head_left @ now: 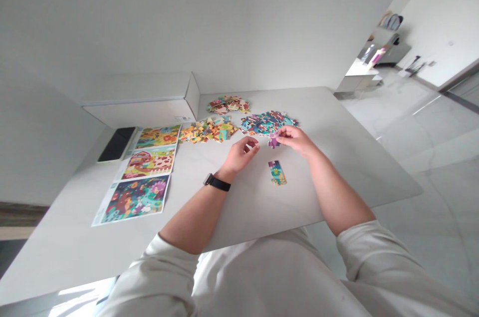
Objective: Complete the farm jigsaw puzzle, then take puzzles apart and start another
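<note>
Between the thumb and fingers of my right hand (295, 138) is a purple puzzle piece (273, 141), at the near edge of the pile of blue and teal puzzle pieces (266, 122). My left hand (242, 152) hovers over the table to the left of it, fingers loosely curled and apart, with nothing visible in them. Below and between both hands lies a small strip of joined puzzle pieces (277, 173), purple at the top, teal and yellow lower down.
Yellow-orange puzzle pieces (209, 130) and red-cream puzzle pieces (229, 104) form two more piles. A printed picture sheet (140, 177) lies left on the white table (232, 212). Beyond it are a dark phone-like slab (118, 144) and a white box (149, 111) against the wall.
</note>
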A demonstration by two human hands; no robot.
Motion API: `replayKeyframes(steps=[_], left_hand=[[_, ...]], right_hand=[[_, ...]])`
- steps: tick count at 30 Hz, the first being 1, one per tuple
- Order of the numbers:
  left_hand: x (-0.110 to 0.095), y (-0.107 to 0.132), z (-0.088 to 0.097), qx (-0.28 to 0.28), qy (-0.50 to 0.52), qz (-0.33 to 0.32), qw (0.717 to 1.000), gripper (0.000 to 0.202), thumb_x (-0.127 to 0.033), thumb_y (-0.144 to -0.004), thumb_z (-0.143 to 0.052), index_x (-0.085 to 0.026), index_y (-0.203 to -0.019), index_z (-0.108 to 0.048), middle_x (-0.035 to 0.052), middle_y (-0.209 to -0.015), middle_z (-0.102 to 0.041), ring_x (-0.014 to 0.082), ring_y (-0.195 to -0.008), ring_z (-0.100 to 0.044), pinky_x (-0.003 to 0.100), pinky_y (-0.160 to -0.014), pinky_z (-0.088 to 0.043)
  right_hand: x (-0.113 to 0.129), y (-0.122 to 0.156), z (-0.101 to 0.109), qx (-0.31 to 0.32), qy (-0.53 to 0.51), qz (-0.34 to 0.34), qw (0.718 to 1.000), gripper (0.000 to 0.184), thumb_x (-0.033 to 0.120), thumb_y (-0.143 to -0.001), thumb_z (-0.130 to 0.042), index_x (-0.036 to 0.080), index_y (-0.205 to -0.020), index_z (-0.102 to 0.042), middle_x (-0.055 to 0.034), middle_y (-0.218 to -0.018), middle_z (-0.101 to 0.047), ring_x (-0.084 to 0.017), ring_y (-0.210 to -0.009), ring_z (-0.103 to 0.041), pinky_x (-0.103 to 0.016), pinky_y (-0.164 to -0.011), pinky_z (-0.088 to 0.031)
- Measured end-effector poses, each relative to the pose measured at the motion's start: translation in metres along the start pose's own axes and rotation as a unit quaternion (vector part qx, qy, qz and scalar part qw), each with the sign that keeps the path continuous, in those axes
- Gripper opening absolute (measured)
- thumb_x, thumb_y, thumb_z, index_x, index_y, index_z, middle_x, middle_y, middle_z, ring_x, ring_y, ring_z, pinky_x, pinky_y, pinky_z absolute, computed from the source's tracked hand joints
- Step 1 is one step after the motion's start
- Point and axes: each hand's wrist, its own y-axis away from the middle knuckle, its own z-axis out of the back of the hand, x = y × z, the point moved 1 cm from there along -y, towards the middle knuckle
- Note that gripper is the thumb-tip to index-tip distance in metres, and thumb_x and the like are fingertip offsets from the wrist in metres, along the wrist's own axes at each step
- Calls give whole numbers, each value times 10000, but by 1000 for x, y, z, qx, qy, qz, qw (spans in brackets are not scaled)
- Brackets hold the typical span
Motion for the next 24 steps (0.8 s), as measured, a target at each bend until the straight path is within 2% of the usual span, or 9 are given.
replayKeyframes(steps=[3,8,17,24], left_hand=[[-1,1,0,7,-66,-31,997,281,-420,-944,-680,-205,-1119,-728,35,-977,-754,124,-702,-628,259,-700,-532],[2,2,-4,38,-133,-44,989,210,-270,-920,-667,-213,-1106,-747,30,-994,-771,134,-710,-644,284,-757,-544],[0,4,-3,53,-145,-56,986,231,-286,-926,-687,-213,-1138,-745,35,-1035,-770,137,-710,-631,290,-751,-535],[-6,6,-3,80,-159,-89,980,240,-294,-928,-715,-220,-1155,-741,42,-1090,-754,146,-765,-653,294,-782,-542]], right_hand=[[-1,2,5,46,14,-34,998,459,512,-690,-918,206,-942,-685,2,-795,-705,-170,-754,-638,-315,-760,-506],[-11,2,-2,98,53,-75,991,466,508,-669,-935,209,-898,-662,-4,-786,-718,-174,-739,-646,-303,-724,-510],[-21,2,-7,135,90,-107,981,390,399,-681,-947,212,-863,-657,-4,-777,-730,-167,-730,-658,-265,-683,-500],[-35,-4,-6,105,180,-95,973,252,290,-748,-882,214,-856,-668,12,-757,-726,-156,-692,-647,-248,-632,-469]])
